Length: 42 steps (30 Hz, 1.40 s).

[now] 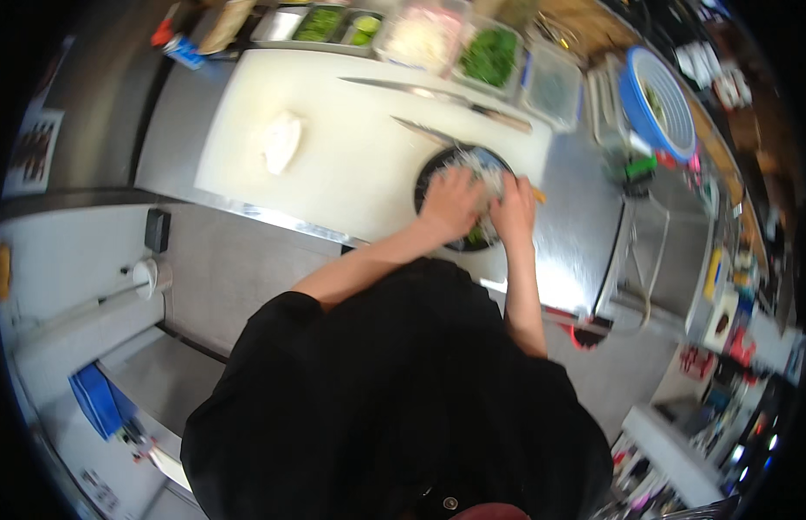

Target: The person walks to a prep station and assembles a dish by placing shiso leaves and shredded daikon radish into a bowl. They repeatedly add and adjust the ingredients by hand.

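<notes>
Both of my hands work over a black round bowl point(424, 186) near the right end of the white cutting board point(351, 139). Inside it lie pale, thin strands point(485, 166) and some green bits point(477, 234). My left hand point(453, 204) comes in from the left with its fingers curled into the strands. From the right, my right hand point(514, 211) closes its fingers on the same strands. The fingertips are partly hidden and a little blurred. A shorter knife point(423, 131) lies just behind the bowl, and a long knife point(429, 93) farther back.
A folded white cloth point(283, 142) sits on the board's left part. Along the back stand trays of chopped greens point(319, 24), a tub of white shreds point(420, 39), a tub of green leaves point(489, 57) and a lidded container point(552, 87). A blue colander point(661, 104) stands at right.
</notes>
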Available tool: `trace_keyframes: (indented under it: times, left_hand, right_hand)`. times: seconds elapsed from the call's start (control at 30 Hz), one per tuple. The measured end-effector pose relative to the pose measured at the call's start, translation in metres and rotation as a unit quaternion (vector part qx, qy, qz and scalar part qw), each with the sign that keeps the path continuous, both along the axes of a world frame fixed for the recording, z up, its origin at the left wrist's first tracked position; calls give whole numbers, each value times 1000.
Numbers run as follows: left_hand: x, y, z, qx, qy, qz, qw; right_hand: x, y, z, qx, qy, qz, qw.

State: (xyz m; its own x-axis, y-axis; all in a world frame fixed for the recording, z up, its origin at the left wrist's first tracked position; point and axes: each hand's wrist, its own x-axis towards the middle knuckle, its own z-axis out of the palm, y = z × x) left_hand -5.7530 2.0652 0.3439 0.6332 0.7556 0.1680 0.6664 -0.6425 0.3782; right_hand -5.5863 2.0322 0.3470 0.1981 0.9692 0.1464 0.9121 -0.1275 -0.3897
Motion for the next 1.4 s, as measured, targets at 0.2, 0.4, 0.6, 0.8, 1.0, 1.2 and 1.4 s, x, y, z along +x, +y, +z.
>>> trace_keyframes:
  times: [0.2, 0.4, 0.6, 0.8, 1.0, 1.2, 1.4]
  left_hand:
    - [7, 12, -12, -16, -2, 23, 1000]
    - [-12, 15, -1, -120, -182, 41, 975]
    - [-77, 13, -7, -101, -173, 81, 976]
    - [-76, 2, 46, -146, -192, 50, 969]
    - [-34, 32, 16, -71, 64, -59, 994]
    - [-53, 19, 15, -92, 56, 0, 994]
    - [-11, 16, 7, -46, 154, 31, 987]
  right_hand:
    - [8, 22, 4, -78, 33, 11, 996]
    - [-24, 12, 44, 10, 32, 36, 999]
    - [-70, -1, 30, 12, 107, 121, 987]
    - [-44, -38, 32, -53, 239, 96, 965]
    - [-46, -39, 27, 3, 216, 167, 962]
    - [-22, -41, 33, -29, 278, 21, 960]
    - [-15, -12, 35, -7, 245, 71, 967]
